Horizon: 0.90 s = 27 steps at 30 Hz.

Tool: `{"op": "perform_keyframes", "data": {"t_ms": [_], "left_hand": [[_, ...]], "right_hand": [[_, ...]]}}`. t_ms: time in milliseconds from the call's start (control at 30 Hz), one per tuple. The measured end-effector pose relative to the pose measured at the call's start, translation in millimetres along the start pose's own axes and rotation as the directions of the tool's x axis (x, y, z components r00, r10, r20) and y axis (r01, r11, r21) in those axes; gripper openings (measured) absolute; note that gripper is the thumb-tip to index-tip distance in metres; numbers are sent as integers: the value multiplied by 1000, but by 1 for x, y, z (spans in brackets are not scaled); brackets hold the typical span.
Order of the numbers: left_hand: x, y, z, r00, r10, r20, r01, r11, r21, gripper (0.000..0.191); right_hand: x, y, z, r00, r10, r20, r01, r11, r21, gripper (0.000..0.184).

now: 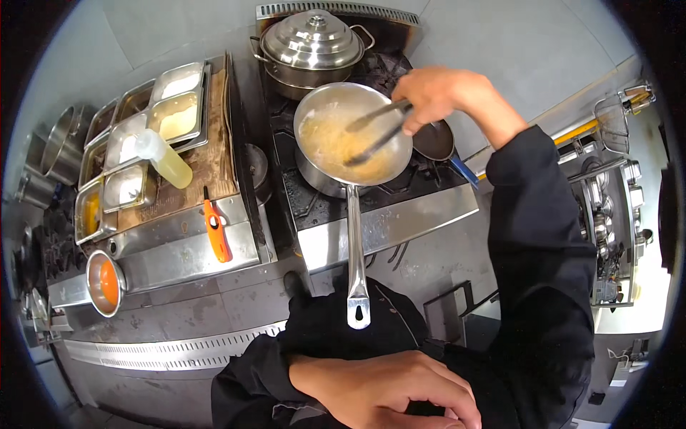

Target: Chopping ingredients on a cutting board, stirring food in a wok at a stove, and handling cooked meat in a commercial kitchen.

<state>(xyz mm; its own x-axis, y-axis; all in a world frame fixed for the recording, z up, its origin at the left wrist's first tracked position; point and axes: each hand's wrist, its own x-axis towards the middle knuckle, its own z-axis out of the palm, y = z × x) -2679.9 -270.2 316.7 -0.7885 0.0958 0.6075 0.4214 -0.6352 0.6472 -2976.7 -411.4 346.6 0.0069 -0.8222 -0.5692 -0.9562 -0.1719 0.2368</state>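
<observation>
My right hand (431, 96) grips metal tongs (378, 146) from above, and their two blurred arms are spread inside a steel saucepan (309, 167). Around the tong tips, a pale yellow, steaming mass (335, 140) covers the pan's bottom; its exact kind is unclear. The pan stands on a black gas stove (305, 201), its long handle (356, 257) pointing towards my body. Low in the view, my left hand (383, 386) rests near my waist, away from the pan handle. Its fingers are curled, and the inside of the hand is partly hidden.
Behind the saucepan stands a lidded steel pot (313, 48); a small frying pan (433, 140) sits to its right. On the left counter are several steel food containers (179, 112), a squeeze bottle (166, 161), an orange lighter (215, 233) and a steel bowl (91, 281) near the edge.
</observation>
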Motion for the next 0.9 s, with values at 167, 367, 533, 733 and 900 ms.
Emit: {"op": "perform_keyframes", "data": {"t_ms": [167,367,533,733,900], "left_hand": [[14,32,-7,851,-515,105,512,857,55,21],[-9,-2,-4,996,69,-56,-66,997,41,20],[4,16,-11,977,-212,7,212,977,9,20],[8,18,-12,981,-195,-21,194,981,-15,16],[-1,-2,-17,956,292,-26,-287,951,116,8]], "right_hand": [[70,-25,3,999,-17,-49,19,999,40,57],[102,-39,6,998,-60,3,60,995,-83,43],[54,-29,-17,997,-53,53,62,977,-202,37],[26,-49,8,982,57,178,6,943,-333,39],[34,-32,48,992,68,102,-41,968,-249,34]]}}
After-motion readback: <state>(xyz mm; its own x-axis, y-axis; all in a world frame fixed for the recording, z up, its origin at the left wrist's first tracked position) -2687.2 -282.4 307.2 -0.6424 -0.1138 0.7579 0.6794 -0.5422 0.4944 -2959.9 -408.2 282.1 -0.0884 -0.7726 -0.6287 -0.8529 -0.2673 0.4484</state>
